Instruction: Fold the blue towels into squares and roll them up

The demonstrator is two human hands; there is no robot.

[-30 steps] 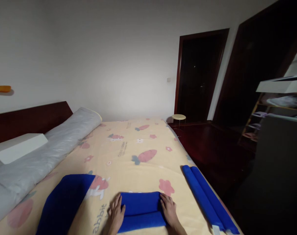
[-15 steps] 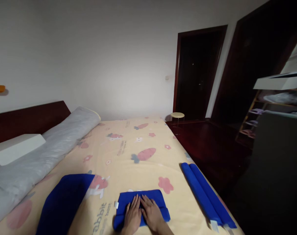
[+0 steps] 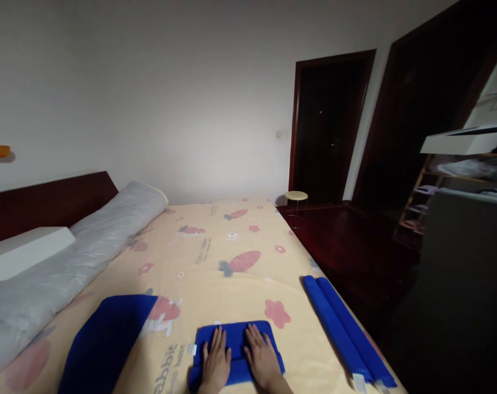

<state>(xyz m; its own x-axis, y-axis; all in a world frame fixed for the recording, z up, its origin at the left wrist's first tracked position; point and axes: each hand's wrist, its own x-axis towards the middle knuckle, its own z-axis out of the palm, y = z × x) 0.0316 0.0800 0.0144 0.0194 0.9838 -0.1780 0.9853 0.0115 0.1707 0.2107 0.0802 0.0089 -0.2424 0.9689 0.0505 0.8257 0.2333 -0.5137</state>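
Before you is a wide bed (image 3: pixel 215 290), its smooth cream sheet printed with pink carrots, flowers and white rabbits. Along its left edge lies a long, puffy grey roll (image 3: pixel 80 251), slightly shiny and creased. Toward the bed's near left corner a dark blue cloth (image 3: pixel 104 342) lies flat, angular in outline. By the right edge, two slim blue rolls (image 3: pixel 342 328) lie side by side, touching. Near the middle of the bed's near edge is a folded blue cloth (image 3: pixel 237 340), a soft rectangle with a thicker band across its near side. Your left hand (image 3: pixel 216 358) and right hand (image 3: pixel 262 358) rest on it, fingers outstretched, loosely apart. A small white tag (image 3: pixel 192 349) juts from its left side.
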